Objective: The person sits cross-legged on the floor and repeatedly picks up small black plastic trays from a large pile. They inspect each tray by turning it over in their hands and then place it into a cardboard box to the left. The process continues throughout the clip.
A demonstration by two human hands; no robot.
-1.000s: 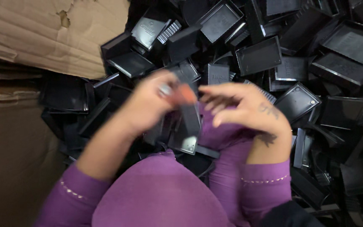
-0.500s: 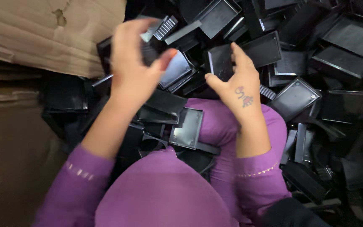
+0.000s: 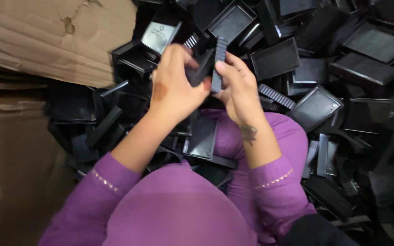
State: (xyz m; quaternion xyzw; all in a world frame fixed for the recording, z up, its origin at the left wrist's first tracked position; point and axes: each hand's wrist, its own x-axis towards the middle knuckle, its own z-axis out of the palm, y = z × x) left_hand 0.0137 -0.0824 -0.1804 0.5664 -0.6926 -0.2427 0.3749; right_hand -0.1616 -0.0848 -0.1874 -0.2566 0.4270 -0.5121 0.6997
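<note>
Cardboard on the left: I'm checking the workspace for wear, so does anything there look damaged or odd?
Yes. The cardboard sheet at upper left has a ragged tear in its top layer and creased edges. The black plastic trays lie in a jumbled heap, tilted at all angles. Both hands, left hand and right hand, hold black pieces.

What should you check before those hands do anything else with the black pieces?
1. Left hand grips a black piece: ok.
2. Right hand grips the ribbed piece, upright on edge: ok.
3. The two pieces line up to meet: cannot tell, fingers hide the joint.
4. Both hands are raised above the pile: ok.
5. Lap is free of loose parts: not ok, a flat tray lies on the purple cloth.
6. Cardboard box stays out of the hands' way: ok, it sits off to the left.
</note>
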